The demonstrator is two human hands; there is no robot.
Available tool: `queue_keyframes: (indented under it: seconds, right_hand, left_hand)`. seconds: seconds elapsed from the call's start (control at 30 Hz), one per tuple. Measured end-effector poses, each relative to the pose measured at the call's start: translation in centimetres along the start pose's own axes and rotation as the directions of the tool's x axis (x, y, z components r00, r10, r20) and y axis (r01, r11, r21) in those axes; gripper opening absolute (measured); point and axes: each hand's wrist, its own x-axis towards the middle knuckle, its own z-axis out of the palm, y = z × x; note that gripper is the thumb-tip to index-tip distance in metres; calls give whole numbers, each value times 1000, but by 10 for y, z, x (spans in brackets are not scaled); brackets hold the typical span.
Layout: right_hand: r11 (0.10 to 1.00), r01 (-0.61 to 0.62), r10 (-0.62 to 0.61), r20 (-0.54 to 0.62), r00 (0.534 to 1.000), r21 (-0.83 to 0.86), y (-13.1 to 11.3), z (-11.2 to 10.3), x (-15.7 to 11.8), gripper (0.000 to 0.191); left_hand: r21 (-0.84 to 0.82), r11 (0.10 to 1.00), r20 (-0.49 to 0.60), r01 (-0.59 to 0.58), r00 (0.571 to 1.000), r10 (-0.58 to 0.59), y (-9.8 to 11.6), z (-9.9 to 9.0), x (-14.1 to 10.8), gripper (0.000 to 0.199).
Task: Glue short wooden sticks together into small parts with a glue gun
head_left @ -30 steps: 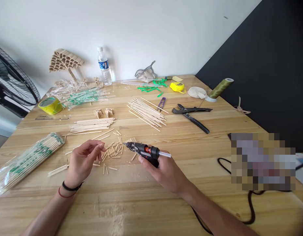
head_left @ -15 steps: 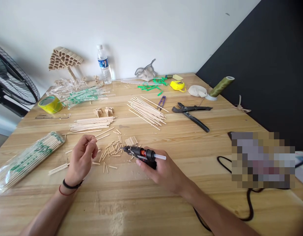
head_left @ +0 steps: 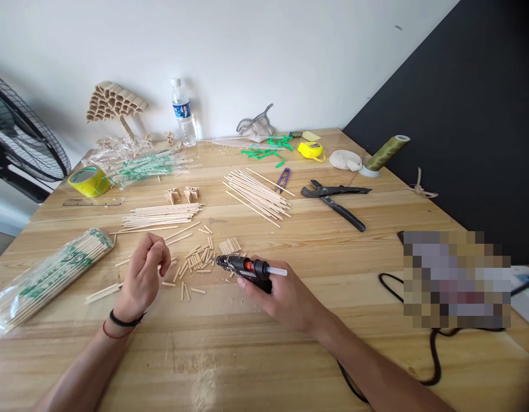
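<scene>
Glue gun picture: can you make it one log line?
right grip: holds glue gun | left grip: curled, contents unclear | short sticks: scattered on table

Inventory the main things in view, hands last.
Glue gun: one, black, centre
Short sticks: many, tan, centre
Long sticks: two piles, tan, centre
Wrapped sticks: one pack, tan, left
Tape roll: one, yellow, left
Fan: one, black, left
Wooden model: one, tan, back
Bottle: one, clear, back
Tape measure: one, yellow, back
Snips: one, purple, centre
Pliers: one, black, right
Spool: one, olive, right
Left hand: one, bare, left
Right hand: one, bare, on glue gun
</scene>
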Motion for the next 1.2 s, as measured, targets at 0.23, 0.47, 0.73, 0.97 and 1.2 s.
queue_keyframes:
  seconds: [0.23, 0.47, 0.73, 0.97, 1.2]
  right_hand:
    - [1000, 12, -13, -100, 995, -11, 0, -2, 6, 25]
    - [1000, 19, -21, -196, 980, -9, 9, -9, 11, 26]
    - [998, 56, -56, -272, 961, -6, 10, -7, 12, 24]
    - [995, 104, -96, -308, 946, 7, 4, -4, 9, 23]
    - [989, 146, -135, -304, 943, 15, -1, -3, 6, 23]
  left_hand:
    - [154, 988, 66, 12, 998, -23, -2, -2, 0, 47]
    - [201, 979, 197, -48, 980, 8, 2, -8, 4, 30]
    - [481, 821, 483, -308, 875, 45, 27, -24, -10, 20]
    - [541, 750, 450, -380, 884, 124, 5, -18, -45, 20]
    - [545, 742, 410, -389, 896, 168, -2, -19, -44, 14]
